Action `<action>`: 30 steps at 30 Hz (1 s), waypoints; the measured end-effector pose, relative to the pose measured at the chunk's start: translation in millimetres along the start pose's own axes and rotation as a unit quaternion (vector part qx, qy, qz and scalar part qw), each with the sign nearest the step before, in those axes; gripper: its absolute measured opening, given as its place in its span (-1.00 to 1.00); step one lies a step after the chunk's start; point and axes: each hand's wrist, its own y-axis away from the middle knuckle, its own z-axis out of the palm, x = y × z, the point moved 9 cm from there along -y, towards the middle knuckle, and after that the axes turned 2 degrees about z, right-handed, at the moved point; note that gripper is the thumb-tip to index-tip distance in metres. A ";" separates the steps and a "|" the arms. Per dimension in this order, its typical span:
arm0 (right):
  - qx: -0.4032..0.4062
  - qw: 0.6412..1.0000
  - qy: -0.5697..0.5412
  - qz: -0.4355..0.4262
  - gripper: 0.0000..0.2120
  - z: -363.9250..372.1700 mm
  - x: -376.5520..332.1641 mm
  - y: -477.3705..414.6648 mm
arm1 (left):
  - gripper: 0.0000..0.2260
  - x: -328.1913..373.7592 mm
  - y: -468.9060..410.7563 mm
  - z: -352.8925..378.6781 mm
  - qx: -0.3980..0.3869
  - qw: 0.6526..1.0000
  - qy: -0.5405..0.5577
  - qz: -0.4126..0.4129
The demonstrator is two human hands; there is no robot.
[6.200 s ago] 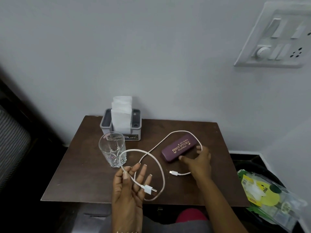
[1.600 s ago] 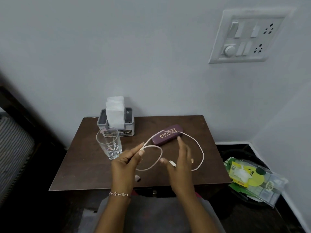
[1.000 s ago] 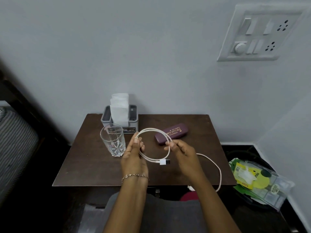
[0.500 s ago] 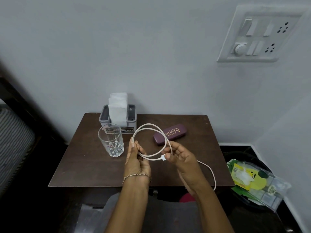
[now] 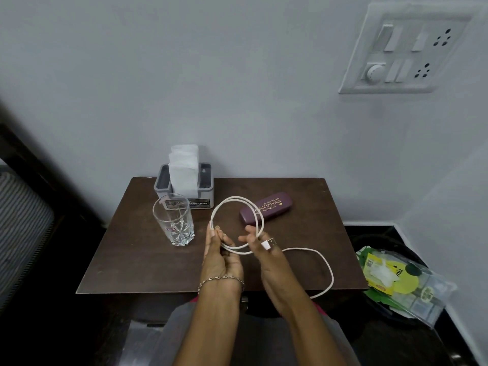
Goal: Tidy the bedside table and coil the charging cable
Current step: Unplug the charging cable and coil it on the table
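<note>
A white charging cable [image 5: 239,200] is wound in about two loops above the dark brown bedside table [image 5: 137,257]. My left hand [image 5: 220,256] pinches the coil's left side between thumb and fingers. My right hand [image 5: 265,256] holds the coil's right side, with the USB plug [image 5: 269,243] sticking out over its back. The cable's loose tail [image 5: 327,270] curves out to the right and hangs past the table's front edge. A maroon spectacle case [image 5: 273,209] lies behind the coil.
An empty drinking glass [image 5: 173,222] stands left of my hands, in front of a grey tissue holder [image 5: 184,190] against the wall. A dark bin with plastic packets [image 5: 396,276] sits on the floor at the right. A switchboard [image 5: 404,51] is on the wall.
Another turn of cable has gone onto the coil, and the loose tail on the right is shorter than a second ago. The USB plug now lies over my right hand.
</note>
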 end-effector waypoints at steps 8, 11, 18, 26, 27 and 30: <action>-0.050 0.997 0.049 -0.013 -0.82 -0.9 1.7 0.0 | -0.84 0.4 0.3 -2.1 -0.001 1.000 -0.013 -0.012; -0.023 0.998 0.041 -0.049 -0.75 -3.9 -6.5 -3.1 | -0.85 -5.0 4.6 -12.3 0.016 0.997 -0.070 -0.011; -0.006 0.993 -0.098 -0.059 -0.77 -10.3 -17.2 -3.5 | -0.86 -10.9 11.0 -18.5 0.025 0.998 -0.052 -0.006; -0.021 0.979 -0.202 -0.035 -0.66 -8.0 -10.9 -6.2 | -0.84 -15.1 8.8 -20.2 0.038 0.998 -0.041 -0.005; -0.023 0.979 -0.198 -0.039 -0.75 -8.2 -11.8 -5.9 | -0.85 -14.9 8.8 -20.4 0.037 0.998 -0.047 -0.005; -0.015 0.988 -0.143 -0.047 -0.86 -8.7 -13.4 -4.4 | -0.86 -14.8 6.8 -19.5 0.028 0.998 -0.048 -0.006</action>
